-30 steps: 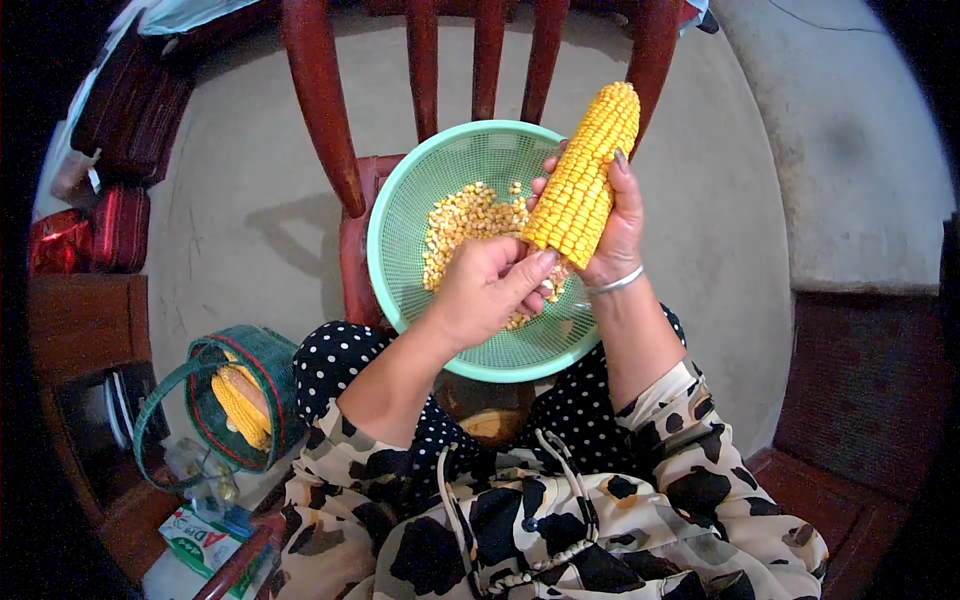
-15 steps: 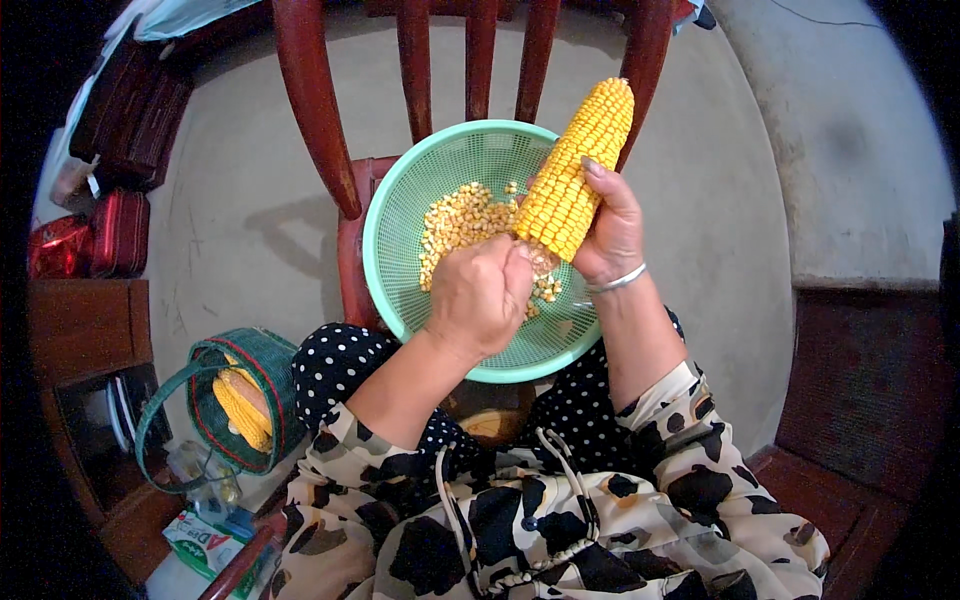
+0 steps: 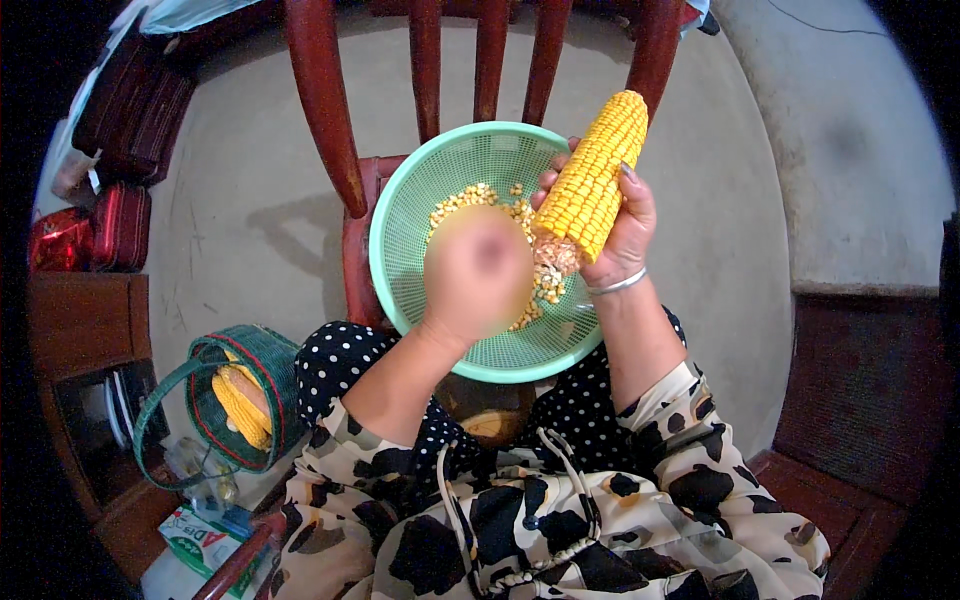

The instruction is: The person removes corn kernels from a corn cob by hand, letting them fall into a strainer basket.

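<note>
My right hand (image 3: 622, 235) grips a yellow corn cob (image 3: 592, 180), tilted with its tip up and to the right, above a round green mesh basket (image 3: 420, 190). The cob's lower end is stripped bare. My left hand (image 3: 478, 275) is blurred by motion; it hovers over the basket just left of the cob's bare end, fingers curled. I cannot tell whether it holds kernels. Loose yellow kernels (image 3: 470, 200) lie in the basket.
The basket rests on a red wooden chair (image 3: 330, 120) standing on a concrete floor. A green wire basket (image 3: 160, 400) with more corn cobs (image 3: 240, 405) stands at my lower left. Red boxes (image 3: 100, 220) sit at the left edge.
My left hand has slid down and left off the cob's lower end and is now blurred over the basket. The cob and my right hand have barely moved.
</note>
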Motion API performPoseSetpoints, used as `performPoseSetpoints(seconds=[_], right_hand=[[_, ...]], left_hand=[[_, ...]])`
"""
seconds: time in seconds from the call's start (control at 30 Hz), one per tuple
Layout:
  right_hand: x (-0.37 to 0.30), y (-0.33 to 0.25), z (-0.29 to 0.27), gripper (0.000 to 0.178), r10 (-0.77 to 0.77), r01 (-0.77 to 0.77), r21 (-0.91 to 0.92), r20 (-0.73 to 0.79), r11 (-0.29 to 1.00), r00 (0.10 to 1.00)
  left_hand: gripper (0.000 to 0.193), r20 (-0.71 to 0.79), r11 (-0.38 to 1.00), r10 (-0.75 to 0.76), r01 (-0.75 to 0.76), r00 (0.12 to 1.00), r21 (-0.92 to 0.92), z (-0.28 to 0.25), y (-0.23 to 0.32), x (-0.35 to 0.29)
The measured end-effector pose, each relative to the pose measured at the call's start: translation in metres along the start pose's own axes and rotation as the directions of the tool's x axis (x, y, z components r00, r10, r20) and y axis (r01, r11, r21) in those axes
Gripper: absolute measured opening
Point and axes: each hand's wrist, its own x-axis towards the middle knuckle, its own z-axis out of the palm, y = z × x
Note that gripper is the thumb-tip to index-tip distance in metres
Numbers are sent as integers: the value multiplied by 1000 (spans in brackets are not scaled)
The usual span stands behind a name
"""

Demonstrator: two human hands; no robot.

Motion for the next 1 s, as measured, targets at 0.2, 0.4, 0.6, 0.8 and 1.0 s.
performPoseSetpoints(seconds=[0.2,0.4,0.6,0.8,1.0], right_hand=[[0,4,-4,65,15,-16,33,35,999,999],[-3,7,1,66,20,-19,-90,9,996,1000],[-1,5,-3,58,56,-60,63,62,996,996],[-2,4,3,54,47,-52,58,79,997,996],[0,6,8,33,49,-75,-176,-145,982,988]], left_hand=[[43,329,783,-313,438,891,-442,6,10,-5],[46,333,790,-282,415,900,-452,12,10,-10],[39,342,825,-207,352,917,-443,13,8,-10],[35,320,856,-178,307,931,-416,10,9,-10],[37,113,997,-76,73,991,25,9,-1,-4]])
